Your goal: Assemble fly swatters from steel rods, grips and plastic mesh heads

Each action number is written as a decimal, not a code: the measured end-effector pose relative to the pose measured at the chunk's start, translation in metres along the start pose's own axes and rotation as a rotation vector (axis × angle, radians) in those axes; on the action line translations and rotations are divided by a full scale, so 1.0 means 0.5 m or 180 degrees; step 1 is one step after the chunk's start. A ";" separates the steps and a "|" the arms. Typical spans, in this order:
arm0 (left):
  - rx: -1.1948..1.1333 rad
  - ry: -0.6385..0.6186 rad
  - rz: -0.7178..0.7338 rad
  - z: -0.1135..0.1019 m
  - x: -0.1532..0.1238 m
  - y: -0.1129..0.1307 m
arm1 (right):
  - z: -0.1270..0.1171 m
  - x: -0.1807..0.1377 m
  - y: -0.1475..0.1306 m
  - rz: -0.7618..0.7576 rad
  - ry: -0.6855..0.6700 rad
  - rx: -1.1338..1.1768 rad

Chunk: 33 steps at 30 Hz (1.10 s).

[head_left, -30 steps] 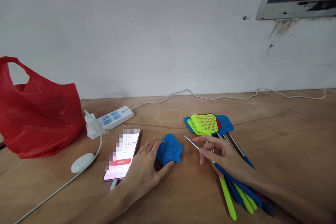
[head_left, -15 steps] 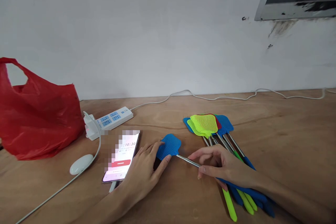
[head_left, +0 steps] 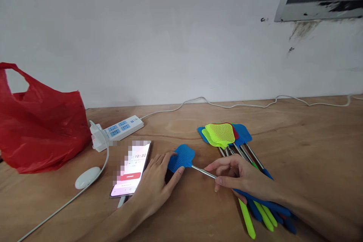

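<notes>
A blue fly swatter (head_left: 183,157) with a perforated head and a silver metal shaft lies across the space between my hands. My left hand (head_left: 159,176) grips the edge of its head, thumb at the near side and fingers at the far side. My right hand (head_left: 235,176) pinches the shaft between thumb and fingers, and the blue handle runs back beneath my wrist. Under and behind the right hand is a pile of fly swatters (head_left: 222,134) in yellow-green, blue and red, heads away from me. My right hand and forearm hide part of their shafts and handles.
A lit phone (head_left: 132,170) lies beside my left hand with a cable plugged in. Farther left are a white power strip (head_left: 121,130), a white oval device (head_left: 87,177) and a red plastic bag (head_left: 42,128). A white cord (head_left: 227,106) runs along the wall.
The swatter's head has shifted very slightly left in my left hand's grip. Both hands keep nearly the same positions, and the pile has not visibly moved.
</notes>
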<state>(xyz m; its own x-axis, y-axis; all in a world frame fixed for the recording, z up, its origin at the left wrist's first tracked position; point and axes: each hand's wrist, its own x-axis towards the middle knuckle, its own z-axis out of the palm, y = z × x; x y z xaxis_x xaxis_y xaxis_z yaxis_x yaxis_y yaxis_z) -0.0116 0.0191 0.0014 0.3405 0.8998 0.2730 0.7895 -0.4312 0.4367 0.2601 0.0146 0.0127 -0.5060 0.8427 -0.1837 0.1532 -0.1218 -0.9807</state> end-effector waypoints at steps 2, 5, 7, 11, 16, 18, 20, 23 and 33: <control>-0.0070 0.0021 -0.0062 0.000 0.000 0.000 | 0.001 -0.001 0.001 -0.0001 0.0009 0.0010; -0.0176 0.0000 -0.0153 0.000 0.001 0.001 | 0.004 -0.003 -0.006 0.0045 0.0055 -0.0001; -0.0240 -0.0036 -0.0207 0.001 0.000 0.002 | 0.005 -0.005 -0.016 0.0110 0.0068 -0.0066; -0.0396 -0.0042 -0.0286 0.002 0.000 0.000 | 0.006 -0.009 -0.031 0.0178 0.0045 -0.0179; -0.1115 -0.0007 -0.0621 -0.006 0.012 -0.012 | 0.005 -0.009 -0.035 0.0154 0.0179 -0.0190; -0.1508 -0.0081 -0.0750 -0.015 0.018 -0.015 | 0.004 -0.008 -0.035 0.0115 0.0174 -0.0232; -0.1680 -0.0094 -0.0825 -0.024 0.023 -0.016 | 0.002 -0.006 -0.034 0.0100 0.0161 -0.0289; -0.1789 -0.0010 -0.0892 -0.030 0.025 -0.022 | -0.002 -0.003 -0.028 0.0120 0.0224 -0.0374; -0.2852 0.0178 -0.1563 -0.013 0.033 -0.047 | -0.008 -0.007 -0.034 0.0189 0.0003 -0.0296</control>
<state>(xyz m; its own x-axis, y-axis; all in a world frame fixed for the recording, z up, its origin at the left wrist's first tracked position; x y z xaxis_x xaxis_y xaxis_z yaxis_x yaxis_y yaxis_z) -0.0277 0.0435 0.0011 0.0397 0.9961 -0.0791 0.1556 0.0720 0.9852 0.2624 0.0159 0.0304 -0.4929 0.8360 -0.2411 0.2609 -0.1224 -0.9576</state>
